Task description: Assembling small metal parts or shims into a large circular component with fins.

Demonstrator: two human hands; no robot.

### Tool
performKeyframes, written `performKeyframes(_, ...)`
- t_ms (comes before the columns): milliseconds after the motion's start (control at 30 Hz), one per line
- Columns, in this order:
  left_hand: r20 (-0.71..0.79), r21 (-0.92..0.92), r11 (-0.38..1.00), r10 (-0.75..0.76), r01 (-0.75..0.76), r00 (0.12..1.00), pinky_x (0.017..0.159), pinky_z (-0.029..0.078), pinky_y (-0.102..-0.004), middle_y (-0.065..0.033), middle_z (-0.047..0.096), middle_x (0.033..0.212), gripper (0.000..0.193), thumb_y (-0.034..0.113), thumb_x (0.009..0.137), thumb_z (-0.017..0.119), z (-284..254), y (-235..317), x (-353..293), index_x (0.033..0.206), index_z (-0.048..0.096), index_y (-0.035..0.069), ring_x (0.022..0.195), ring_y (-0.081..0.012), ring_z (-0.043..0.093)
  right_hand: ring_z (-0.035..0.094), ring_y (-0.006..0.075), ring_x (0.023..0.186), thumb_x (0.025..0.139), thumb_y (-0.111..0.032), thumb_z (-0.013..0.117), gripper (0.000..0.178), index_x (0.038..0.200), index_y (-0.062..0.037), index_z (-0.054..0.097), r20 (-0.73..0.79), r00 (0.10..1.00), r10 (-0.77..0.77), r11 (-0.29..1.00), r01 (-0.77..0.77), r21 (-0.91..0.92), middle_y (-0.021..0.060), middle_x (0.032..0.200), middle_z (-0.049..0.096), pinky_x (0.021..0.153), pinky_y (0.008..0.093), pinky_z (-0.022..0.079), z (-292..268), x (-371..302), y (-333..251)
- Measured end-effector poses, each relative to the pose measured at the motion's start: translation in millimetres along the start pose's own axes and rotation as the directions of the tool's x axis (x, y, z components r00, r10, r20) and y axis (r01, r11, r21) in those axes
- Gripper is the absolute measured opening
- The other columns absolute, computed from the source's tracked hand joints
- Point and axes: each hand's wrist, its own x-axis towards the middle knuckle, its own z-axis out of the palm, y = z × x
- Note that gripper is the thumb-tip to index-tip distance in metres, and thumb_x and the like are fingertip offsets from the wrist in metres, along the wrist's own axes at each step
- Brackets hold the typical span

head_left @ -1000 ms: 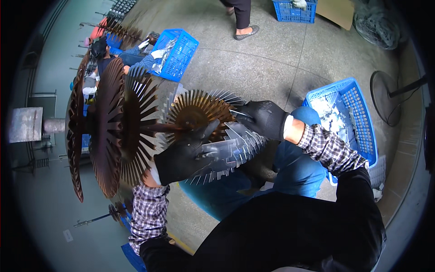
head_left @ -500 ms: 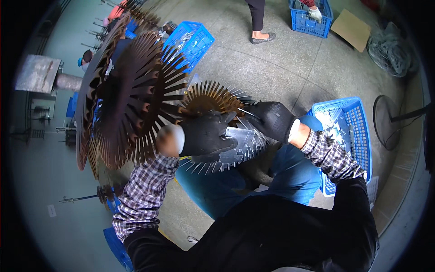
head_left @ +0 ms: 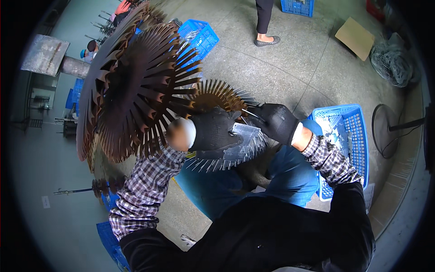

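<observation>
Just left of centre, my left hand (head_left: 215, 130) in a black knitted glove closes on a flat grey metal piece (head_left: 244, 140), its thumb along the piece's edge. That piece lies on a slotted wheel, with a fan of silver strips (head_left: 213, 164) along the near rim and brown, rusty-looking teeth (head_left: 215, 94) at the far rim. My right hand (head_left: 277, 123), gloved alike, pinches a thin silver rod (head_left: 250, 113) pointing left at the wheel. The glove hides most of the rod. Large brown slotted discs (head_left: 140, 93) stand on edge left of my hands.
Beside my right knee a blue crate (head_left: 360, 145) holds silvery flat pieces. Other blue crates (head_left: 199, 38) stand farther off. A person's leg (head_left: 264, 20) shows at the top. A cardboard sheet (head_left: 355, 38), a coil of wire (head_left: 392, 63) and a round-based stand (head_left: 383, 131) are at right.
The view has shifted slightly. Both hands stay at the wheel, and the rod in my right hand shows more clearly. The other person's gloved hand at the far crate has left the view.
</observation>
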Motion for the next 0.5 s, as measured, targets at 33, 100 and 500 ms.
performKeyframes(33, -0.003, -0.003, 1.0, 0.0, 0.0, 1.0, 0.086, 0.056, -0.0483, -0.0297, 0.074, 0.098, 0.075, 0.043, 0.1, 0.063, 1.2, -0.8, 0.4, 0.151, 0.045, -0.01, 0.096, -0.0435, 0.069, 0.068, 0.0353, 0.075, 0.096, -0.023, 0.069, 0.031, 0.122, -0.0063, 0.072, 0.003, 1.0, -0.001, 1.0, 0.001, -0.002, 0.016, 0.089, 0.072, 0.068, 0.0418, 0.054, -0.3, 0.1, -0.3)
performKeyframes(100, -0.028, -0.001, 1.0, 0.025, -0.025, 0.999, 0.084, 0.055, -0.0481, -0.0295, 0.074, 0.098, 0.076, 0.043, 0.1, 0.063, 5.1, -3.4, 1.2, 0.152, 0.044, -0.009, 0.093, -0.0434, 0.069, 0.068, 0.0358, 0.077, 0.097, -0.024, 0.067, 0.033, 0.125, -0.0063, 0.072, 0.03, 1.0, 0.005, 1.0, -0.005, 0.006, 0.017, 0.09, 0.072, 0.07, 0.0432, 0.055, -2.3, 0.0, -3.0)
performKeyframes(500, -0.117, -0.206, 0.974, 0.068, -0.091, 0.991, 0.066, 0.051, -0.0419, -0.0212, 0.072, 0.084, 0.044, 0.036, 0.101, 0.07, 9.9, -9.6, -4.8, 0.106, 0.073, -0.008, 0.068, -0.0303, 0.064, 0.068, 0.0371, 0.082, 0.1, -0.029, 0.066, 0.039, 0.132, -0.0063, 0.066, 0.232, 0.964, -0.13, 0.99, 0.139, -0.022, 0.0182, 0.095, 0.072, 0.076, 0.0452, 0.055, -7.0, 4.1, 9.1)
